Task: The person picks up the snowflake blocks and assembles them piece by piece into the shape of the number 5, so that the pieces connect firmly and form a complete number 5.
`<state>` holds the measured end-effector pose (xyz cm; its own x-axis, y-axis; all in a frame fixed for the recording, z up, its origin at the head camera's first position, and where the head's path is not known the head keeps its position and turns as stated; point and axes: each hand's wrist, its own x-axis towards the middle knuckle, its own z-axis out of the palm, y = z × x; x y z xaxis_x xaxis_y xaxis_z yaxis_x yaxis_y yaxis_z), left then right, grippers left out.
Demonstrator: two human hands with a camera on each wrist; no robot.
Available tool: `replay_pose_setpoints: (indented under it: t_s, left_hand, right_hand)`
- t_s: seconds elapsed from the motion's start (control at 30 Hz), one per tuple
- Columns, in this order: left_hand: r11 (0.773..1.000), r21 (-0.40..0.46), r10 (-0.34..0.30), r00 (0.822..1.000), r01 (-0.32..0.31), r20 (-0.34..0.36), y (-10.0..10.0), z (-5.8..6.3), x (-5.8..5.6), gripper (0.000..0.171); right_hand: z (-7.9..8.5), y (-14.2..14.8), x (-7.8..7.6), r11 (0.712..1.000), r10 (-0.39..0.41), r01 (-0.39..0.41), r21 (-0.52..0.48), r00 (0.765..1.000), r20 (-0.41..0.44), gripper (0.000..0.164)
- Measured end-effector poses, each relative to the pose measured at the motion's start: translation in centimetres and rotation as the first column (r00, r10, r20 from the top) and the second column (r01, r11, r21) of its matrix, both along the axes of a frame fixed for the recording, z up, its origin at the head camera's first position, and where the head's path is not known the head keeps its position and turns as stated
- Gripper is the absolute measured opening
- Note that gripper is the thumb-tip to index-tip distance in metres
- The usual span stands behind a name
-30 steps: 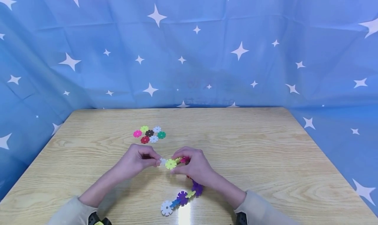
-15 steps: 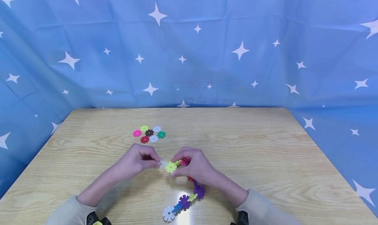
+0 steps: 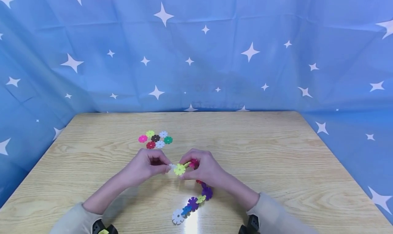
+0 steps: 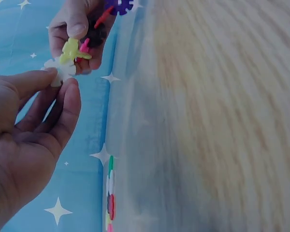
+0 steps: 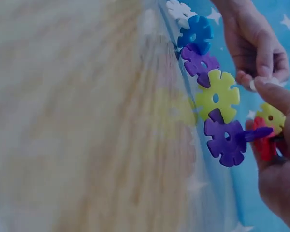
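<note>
Relative to the frame one second earlier, the near end of the disc chain (image 3: 192,204) lies slightly further right; left hand (image 3: 145,167): thumb and fingertips pinch a white disc (image 4: 64,70) by its edge; right hand (image 3: 208,169): thumb and fingers pinch a yellow disc (image 3: 179,169) of the chain; the two discs touch, slot engagement cannot be determined; beyond the right hand's grip, the chain curves toward the person through purple, yellow, purple and blue to a white end disc (image 3: 178,216), above the table (image 3: 261,148)
</note>
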<state>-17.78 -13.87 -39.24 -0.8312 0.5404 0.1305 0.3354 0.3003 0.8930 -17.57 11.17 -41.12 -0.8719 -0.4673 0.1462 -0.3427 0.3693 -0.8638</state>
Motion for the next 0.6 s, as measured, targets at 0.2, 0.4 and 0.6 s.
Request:
replay_pose_setpoints:
  t_s: [0.2, 0.4, 0.6]
  left_hand:
    - [0.999, 0.023, 0.033, 0.999, -0.033, 0.017, -0.1, 0.1, 0.1, 0.005]
    - [0.998, 0.033, 0.048, 0.999, -0.047, -0.02, -0.2, -0.4, 0.3, 0.01]
    - [0.998, 0.042, 0.05, 0.993, -0.045, -0.112, 0.6, -0.9, 0.9, 0.014]
  right_hand:
    - [0.2, 0.0, 0.0, 0.999, 0.015, -0.012, 0.038, 0.998, -0.065, 0.037]
    - [0.2, -0.4, 0.6, 0.997, 0.046, -0.033, 0.068, 0.979, -0.198, 0.043]
    - [-0.1, -0.9, 1.0, 0.993, 0.109, -0.055, 0.109, 0.802, -0.587, 0.034]
